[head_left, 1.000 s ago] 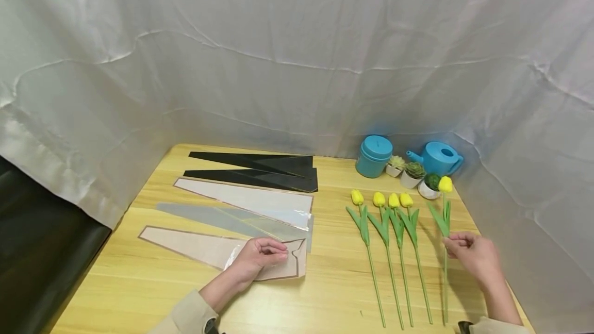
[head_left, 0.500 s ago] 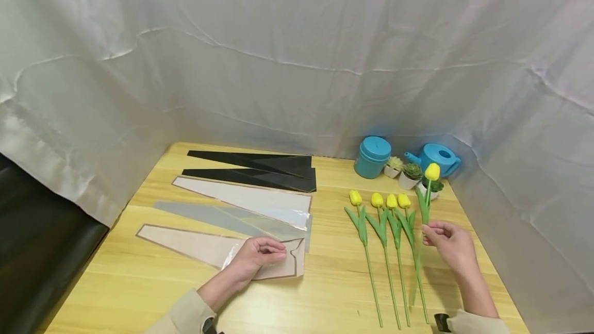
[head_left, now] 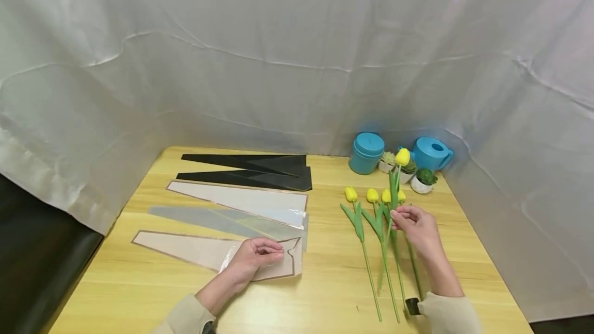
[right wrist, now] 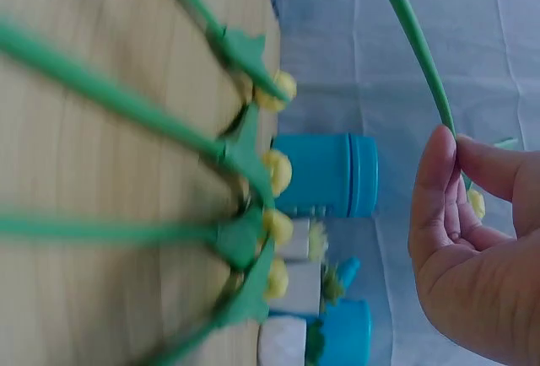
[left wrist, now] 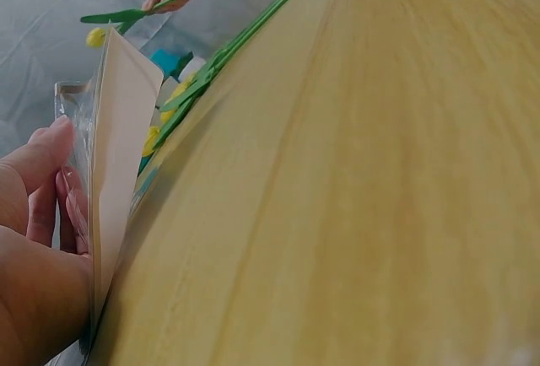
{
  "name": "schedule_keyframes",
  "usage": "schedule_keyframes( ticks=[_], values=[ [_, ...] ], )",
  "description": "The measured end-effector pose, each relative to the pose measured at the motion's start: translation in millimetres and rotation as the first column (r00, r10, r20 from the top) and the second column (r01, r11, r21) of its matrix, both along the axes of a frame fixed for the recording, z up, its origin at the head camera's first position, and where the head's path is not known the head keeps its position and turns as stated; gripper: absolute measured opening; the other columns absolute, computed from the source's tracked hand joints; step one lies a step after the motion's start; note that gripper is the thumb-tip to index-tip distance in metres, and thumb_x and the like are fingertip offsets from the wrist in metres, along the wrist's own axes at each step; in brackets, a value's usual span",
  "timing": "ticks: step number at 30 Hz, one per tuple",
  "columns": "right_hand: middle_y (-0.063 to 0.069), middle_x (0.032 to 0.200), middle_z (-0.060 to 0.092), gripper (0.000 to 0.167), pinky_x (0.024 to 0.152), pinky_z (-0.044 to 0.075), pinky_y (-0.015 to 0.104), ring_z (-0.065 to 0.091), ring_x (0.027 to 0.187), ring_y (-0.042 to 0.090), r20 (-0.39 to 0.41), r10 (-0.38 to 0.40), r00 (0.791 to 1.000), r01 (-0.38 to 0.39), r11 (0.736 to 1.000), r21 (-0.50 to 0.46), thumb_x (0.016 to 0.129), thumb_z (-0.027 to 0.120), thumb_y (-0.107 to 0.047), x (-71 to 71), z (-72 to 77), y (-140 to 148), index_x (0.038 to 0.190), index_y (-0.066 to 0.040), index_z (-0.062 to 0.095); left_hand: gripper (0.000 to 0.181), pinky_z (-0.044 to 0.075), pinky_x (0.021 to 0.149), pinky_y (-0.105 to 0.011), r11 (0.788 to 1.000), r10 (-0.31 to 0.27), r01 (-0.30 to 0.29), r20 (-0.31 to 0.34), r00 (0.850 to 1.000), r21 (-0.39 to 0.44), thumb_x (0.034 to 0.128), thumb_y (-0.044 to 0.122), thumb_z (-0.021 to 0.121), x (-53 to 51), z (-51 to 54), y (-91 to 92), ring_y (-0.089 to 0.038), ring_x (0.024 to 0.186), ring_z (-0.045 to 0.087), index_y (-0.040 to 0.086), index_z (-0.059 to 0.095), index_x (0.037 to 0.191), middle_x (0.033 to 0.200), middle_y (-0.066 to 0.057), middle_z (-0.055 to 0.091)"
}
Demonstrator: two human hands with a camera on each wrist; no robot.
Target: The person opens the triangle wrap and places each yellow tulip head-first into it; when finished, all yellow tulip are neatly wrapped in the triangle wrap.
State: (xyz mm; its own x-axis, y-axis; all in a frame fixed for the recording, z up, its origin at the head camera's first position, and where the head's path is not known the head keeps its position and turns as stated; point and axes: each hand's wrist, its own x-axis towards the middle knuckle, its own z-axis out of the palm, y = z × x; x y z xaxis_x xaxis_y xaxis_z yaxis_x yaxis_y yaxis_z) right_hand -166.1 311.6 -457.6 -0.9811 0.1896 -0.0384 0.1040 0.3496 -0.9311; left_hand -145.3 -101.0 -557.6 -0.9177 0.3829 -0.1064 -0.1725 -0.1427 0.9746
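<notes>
In the head view, my right hand (head_left: 419,228) pinches the stem of a yellow tulip (head_left: 402,157), just below its leaves. The tulip is above several others and slants across them. Its green stem (right wrist: 413,37) runs up from the thumb and fingers in the right wrist view. Yellow tulips (head_left: 350,194) lie side by side on the table beneath it. My left hand (head_left: 252,259) holds the wide end of a beige flower sleeve (head_left: 190,246). In the left wrist view, the thumb and fingers are at the sleeve's clear film, and its beige sheet (left wrist: 126,113) stands tilted up.
Left of the tulips lie a grey sleeve (head_left: 185,213), a white sleeve (head_left: 241,197) and black sleeves (head_left: 264,178). At the back right stand a blue canister (head_left: 366,154), a blue watering can (head_left: 430,153) and small potted plants (head_left: 421,182). Grey curtains (head_left: 232,97) hang behind the table.
My right hand has carried its tulip leftward, from right of the row to above the other tulips. The left hand has kept its place on the beige sleeve.
</notes>
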Motion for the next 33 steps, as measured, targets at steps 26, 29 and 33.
schedule_keyframes(
  ticks=[26,29,33],
  values=[
    [0.012,0.105,0.063,0.026,0.08,0.06,0.022,0.069,0.08,0.004,-0.156,-0.06,0.986,0.045,0.995,-0.094,0.107,0.057,-0.015,3.2,-0.9,-79.9,0.123,0.006,0.053,0.024,0.056,0.085,-0.021,0.998,0.055,-0.055,0.028,0.998,-0.011,0.0873,0.004,0.081,1.8,-2.1,2.4,-0.006,0.088,0.071,-0.005,0.074,0.109,0.091,0.008,0.078],
    [0.01,0.104,0.064,0.026,0.08,0.06,0.022,0.07,0.08,0.006,-0.201,-0.087,0.976,0.06,0.989,-0.136,0.107,0.057,-0.014,8.9,-1.9,-85.4,0.123,0.007,0.054,0.023,0.056,0.085,-0.022,0.998,0.062,-0.061,0.025,0.998,-0.017,0.0873,0.003,0.081,1.9,-1.8,2.3,-0.007,0.088,0.071,-0.004,0.075,0.108,0.091,0.009,0.077],
    [0.014,0.105,0.061,0.027,0.079,0.06,0.022,0.069,0.082,0.009,-0.235,-0.131,0.963,0.078,0.971,-0.224,0.107,0.057,-0.015,16.7,-3.7,-94.6,0.124,0.006,0.053,0.02,0.056,0.084,-0.022,0.997,0.071,-0.07,0.022,0.997,-0.025,0.0868,0.003,0.081,2.7,-1.1,2.7,-0.007,0.088,0.071,0.001,0.077,0.106,0.09,0.009,0.077]
  ],
)
